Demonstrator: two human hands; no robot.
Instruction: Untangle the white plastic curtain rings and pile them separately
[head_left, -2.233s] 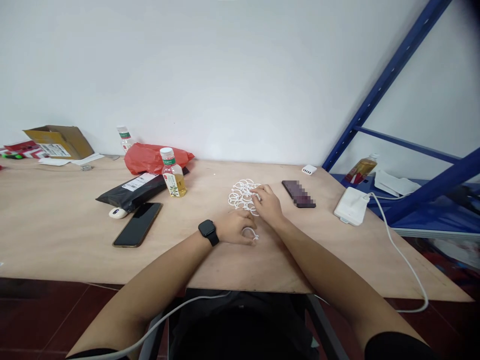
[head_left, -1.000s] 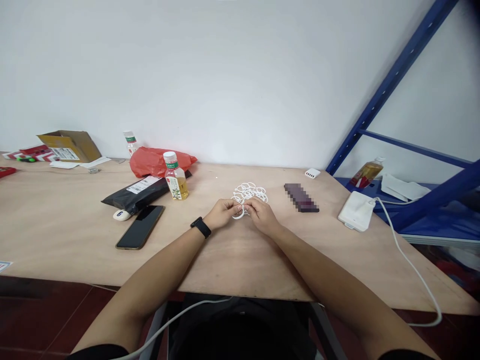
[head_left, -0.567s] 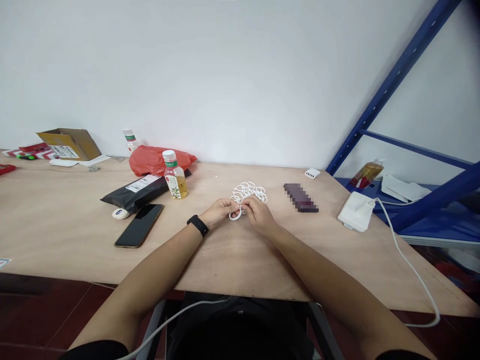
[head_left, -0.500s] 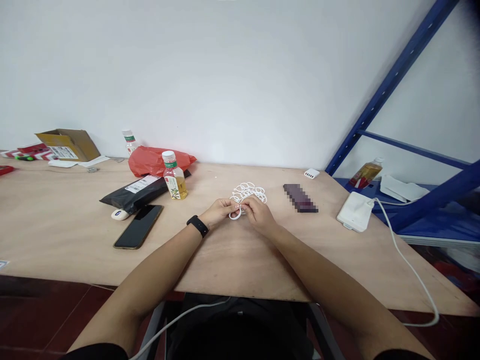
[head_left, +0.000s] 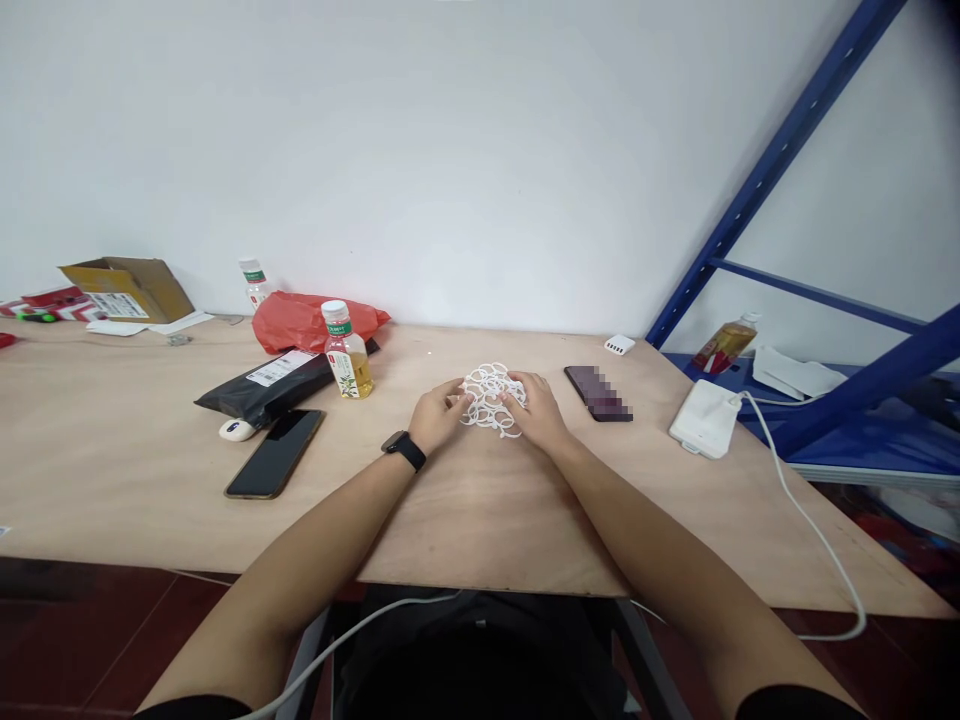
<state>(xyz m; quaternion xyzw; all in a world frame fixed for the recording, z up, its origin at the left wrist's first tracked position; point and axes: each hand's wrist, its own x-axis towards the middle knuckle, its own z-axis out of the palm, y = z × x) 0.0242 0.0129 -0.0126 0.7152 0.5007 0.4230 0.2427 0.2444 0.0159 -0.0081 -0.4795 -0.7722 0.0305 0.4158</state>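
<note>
A heap of white rings (head_left: 491,410) lies on the table in front of me, several of them overlapping, some with what look like small tabs. My left hand (head_left: 439,418), with a black watch on its wrist, grips the heap's left side with thumb and fingers. From the right, my right hand (head_left: 536,412) holds the same heap, its thumb resting over the rings. Parts of the outer rings are hidden behind the fingers. Whether the rings are linked together I cannot tell.
Left of my hands are a drink bottle (head_left: 348,355), a black parcel (head_left: 262,388), a phone (head_left: 276,455) and a red bag (head_left: 300,318). On the right lie a second phone (head_left: 596,393), a white charger (head_left: 619,345) and a white box with a cable (head_left: 705,418), near a blue rack (head_left: 780,160).
Both hands have let go of the single ring pinched between them. They have moved apart to the two sides of the heap, which now reaches closer to me.
</note>
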